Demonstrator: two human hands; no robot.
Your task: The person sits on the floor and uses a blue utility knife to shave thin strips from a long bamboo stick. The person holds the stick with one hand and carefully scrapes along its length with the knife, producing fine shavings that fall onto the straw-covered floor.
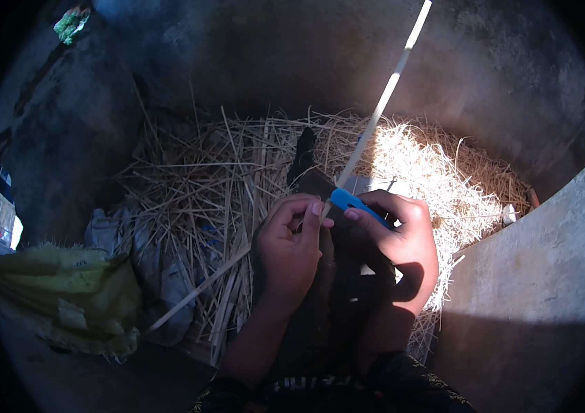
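My left hand (291,237) pinches a long, pale, thin wooden strip (380,107) between thumb and fingers. From this grip the strip slants up and to the right, to the top edge of the picture. My right hand (406,234) is closed around a blue-handled cutter knife (355,204). The knife's front end lies against the strip, just above my left fingertips; its blade cannot be made out. Both hands are close together over my dark clothing.
Straw-like shavings and thin strips (237,162) cover the ground ahead, brightly sunlit at right. Another pale strip (199,292) slants at lower left, beside a yellowish sack (65,289). A grey wall (258,55) curves behind, and a pale concrete surface (533,268) stands at right.
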